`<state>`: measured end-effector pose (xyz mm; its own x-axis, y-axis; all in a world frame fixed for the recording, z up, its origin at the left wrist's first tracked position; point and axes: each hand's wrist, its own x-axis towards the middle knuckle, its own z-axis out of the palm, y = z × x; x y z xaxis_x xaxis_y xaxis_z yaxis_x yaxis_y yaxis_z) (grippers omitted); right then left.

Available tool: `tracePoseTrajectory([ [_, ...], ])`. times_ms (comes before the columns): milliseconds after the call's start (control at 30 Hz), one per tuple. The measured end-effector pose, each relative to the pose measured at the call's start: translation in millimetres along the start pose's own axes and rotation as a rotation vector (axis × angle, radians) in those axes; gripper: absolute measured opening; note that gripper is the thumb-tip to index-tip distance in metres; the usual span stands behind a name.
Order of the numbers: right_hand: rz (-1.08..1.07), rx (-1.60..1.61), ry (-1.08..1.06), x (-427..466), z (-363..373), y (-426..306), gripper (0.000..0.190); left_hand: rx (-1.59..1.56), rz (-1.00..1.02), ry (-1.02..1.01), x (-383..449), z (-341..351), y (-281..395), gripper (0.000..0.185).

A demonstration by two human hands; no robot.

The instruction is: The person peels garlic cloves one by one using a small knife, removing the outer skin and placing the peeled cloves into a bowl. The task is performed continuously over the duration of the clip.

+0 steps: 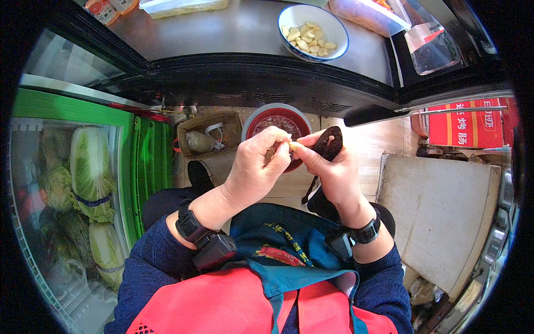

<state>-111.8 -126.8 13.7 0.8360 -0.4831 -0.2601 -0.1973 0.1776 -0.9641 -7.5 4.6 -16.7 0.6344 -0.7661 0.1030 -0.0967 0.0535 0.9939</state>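
Note:
A pale yellow garlic clove (295,145) sits between the fingertips of both hands. My left hand (256,160) pinches at its left side, with a whitish scrap at the fingertips. My right hand (336,171) grips the clove between thumb and forefinger. A dark, flat object (328,144) with a hole lies against my right fingers; its exact kind is unclear. Below the hands, a red basin (306,121) stands on the floor, partly hidden, with pale wet-looking contents. Beyond it, peeled garlic cloves (308,39) fill part of a blue-rimmed white bowl (288,16) on a metal counter (208,35).
Left of the basin stands a cardboard box (187,148) holding a plastic bag. A glass-topped green cabinet (152,154) with Chinese cabbages (92,167) is at left. At right are a pale board (438,213) and a red carton (467,123). The counter's black edge (250,79) overhangs the floor.

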Motion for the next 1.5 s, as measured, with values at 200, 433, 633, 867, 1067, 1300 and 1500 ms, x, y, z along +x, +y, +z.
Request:
tracePoseTrajectory([
  [200,0.029,0.079,-0.028,0,0,-1,0.013,-0.514,-0.317,-0.038,0,2,-2,0.01],
  [433,-0.139,-0.125,0.02,1,-1,4,0.013,-0.379,-0.307,-0.07,-1,-1,2,0.011],
  [633,-0.259,-0.232,0.053,-1,0,4,0.012,0.06,-0.008,-0.079,2,-1,3,0.01],
  [867,-0.274,-0.335,0.046,2,-3,4,0.014,0.202,0.127,-0.09,4,-5,8,0.006],
  [1067,-0.145,-0.096,-0.003,1,-4,3,0.012,0.106,0.089,-0.117,3,-5,8,0.007],
  [1300,0.086,0.182,-0.096,4,-8,11,0.018,-0.124,-0.015,-0.067,1,-2,3,0.01],
  [1500,-0.047,0.001,-0.06,-3,4,-2,0.019,-0.118,-0.059,-0.065,0,-2,5,0.009],
])
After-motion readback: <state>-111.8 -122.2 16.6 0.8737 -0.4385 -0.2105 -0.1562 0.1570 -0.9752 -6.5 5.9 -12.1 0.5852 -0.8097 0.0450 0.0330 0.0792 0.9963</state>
